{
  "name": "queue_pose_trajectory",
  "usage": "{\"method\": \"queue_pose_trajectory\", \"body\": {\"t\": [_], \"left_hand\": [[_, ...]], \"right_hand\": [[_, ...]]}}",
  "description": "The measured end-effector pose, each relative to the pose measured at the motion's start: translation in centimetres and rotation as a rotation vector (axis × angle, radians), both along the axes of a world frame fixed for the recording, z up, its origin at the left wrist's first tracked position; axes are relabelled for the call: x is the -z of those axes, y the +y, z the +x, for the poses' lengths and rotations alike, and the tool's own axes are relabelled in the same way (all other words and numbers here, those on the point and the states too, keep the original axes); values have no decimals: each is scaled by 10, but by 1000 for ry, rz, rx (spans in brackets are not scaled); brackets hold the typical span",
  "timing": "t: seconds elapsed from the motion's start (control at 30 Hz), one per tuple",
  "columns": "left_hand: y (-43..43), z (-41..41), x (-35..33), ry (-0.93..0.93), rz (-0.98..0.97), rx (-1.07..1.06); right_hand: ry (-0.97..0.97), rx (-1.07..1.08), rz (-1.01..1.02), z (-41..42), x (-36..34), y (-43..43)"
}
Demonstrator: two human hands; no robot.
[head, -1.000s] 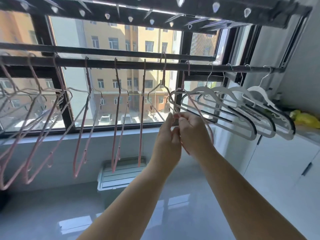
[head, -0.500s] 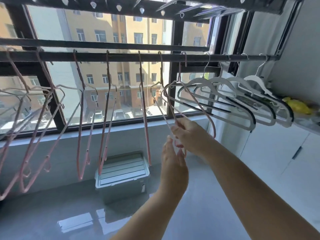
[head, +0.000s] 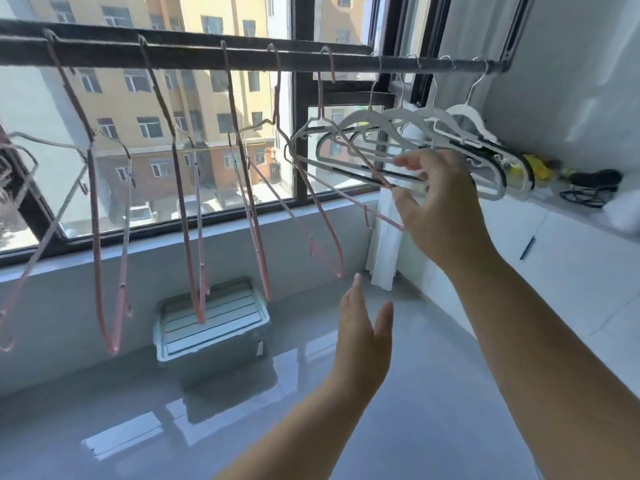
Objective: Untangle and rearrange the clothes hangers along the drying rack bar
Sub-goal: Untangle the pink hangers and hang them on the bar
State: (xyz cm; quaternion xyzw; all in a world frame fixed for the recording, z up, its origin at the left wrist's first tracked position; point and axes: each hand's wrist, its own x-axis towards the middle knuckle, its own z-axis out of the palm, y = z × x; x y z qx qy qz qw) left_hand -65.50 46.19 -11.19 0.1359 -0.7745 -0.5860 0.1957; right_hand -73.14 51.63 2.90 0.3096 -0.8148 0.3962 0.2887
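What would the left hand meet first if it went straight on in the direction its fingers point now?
Most likely the lower end of a pink hanger, which hangs just above the fingertips of the left hand. Depth is unclear from this one view, so the hand might pass in front of it.

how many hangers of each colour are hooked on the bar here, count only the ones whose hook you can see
pink hangers: 5
white hangers: 4
total: 9
Counted by the hooks visible on the bar. At least one more hanger at the left edge is cut off by the frame and is left out.
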Motion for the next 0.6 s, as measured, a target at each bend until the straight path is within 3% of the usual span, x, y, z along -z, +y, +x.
{"method": "queue_pose_trajectory", "body": {"t": [0.13, 0.2, 0.43, 0.6], "left_hand": [[0, -7, -15, 111, -70, 93], [-1, -12, -20, 162, -97, 120], [-3, -23, -6, 153, -180, 51], [15, -52, -10, 157, -200, -60]], "right_hand": [[-488, -107, 7, -17, 8, 2], [-582, -195, -58, -23, 16, -3], [-605, -362, -294, -49, 19, -25], [-486, -447, -294, -66, 1, -30]]}}
